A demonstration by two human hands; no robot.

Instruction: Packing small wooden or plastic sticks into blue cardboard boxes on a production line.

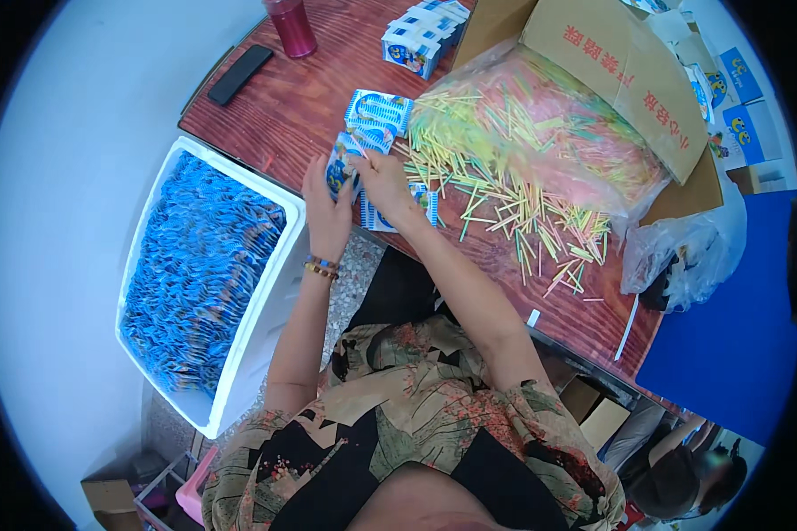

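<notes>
My left hand (326, 202) is closed around the side of a small blue-and-white packet (337, 163) above the table's near edge. My right hand (383, 186) is pinched at the upper right of that packet, on what looks like a thin pale pink stick (358, 143). Its fingertips are partly hidden. Just beyond my hands lie more blue-and-white packets (379, 108), grouped together. Another packet (425, 202) lies partly under my right wrist. Loose pastel sticks (496, 190), yellow, green and pink, are scattered to the right of my right hand.
A white tub (292, 208) full of blue packets stands at the left. A cardboard box (611, 75) with a plastic bag of sticks (540, 115) lies open on the wooden table (328, 75). Farther back are a phone (240, 75), a red cup (292, 28) and stacked small boxes (423, 40). Another person (682, 473) is at lower right.
</notes>
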